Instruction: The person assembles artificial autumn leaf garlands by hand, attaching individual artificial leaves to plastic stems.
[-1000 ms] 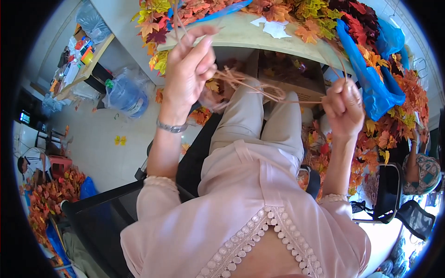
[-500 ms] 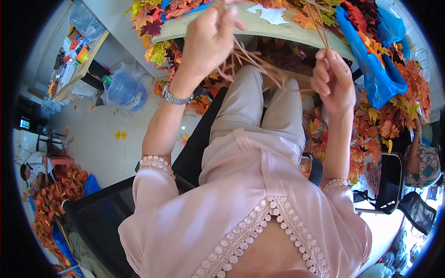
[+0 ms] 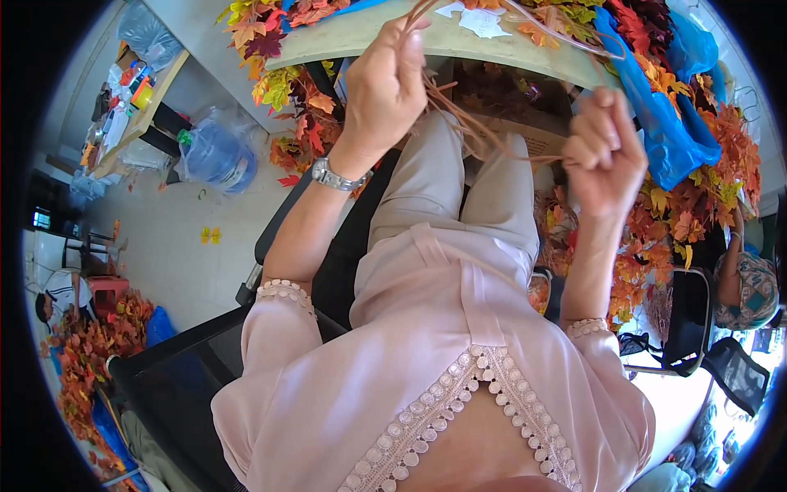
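A bundle of thin, bendy brown stems (image 3: 484, 138) hangs over my lap, its loose ends pointing several ways. My left hand (image 3: 384, 94), with a metal watch at the wrist, is closed round the bundle at the table's near edge. Loops of the same stems rise from that fist and arch over the tabletop. My right hand (image 3: 605, 152), slightly smeared by motion, has its fingers curled in. One stem runs across from the bundle to its fingers, and the exact grip is hard to see.
Beyond my knees stands a pale table (image 3: 369, 37) with autumn-coloured artificial leaves (image 3: 316, 12) and a white paper piece (image 3: 484, 23). Blue plastic bags (image 3: 668, 135) hang at its right. A water jug (image 3: 217, 156) is on the floor at left. Other people sit at both sides.
My right hand has moved down and to the right, its fingers curling tighter. My left hand has come slightly lower and right. The stems now loop wide above the table.
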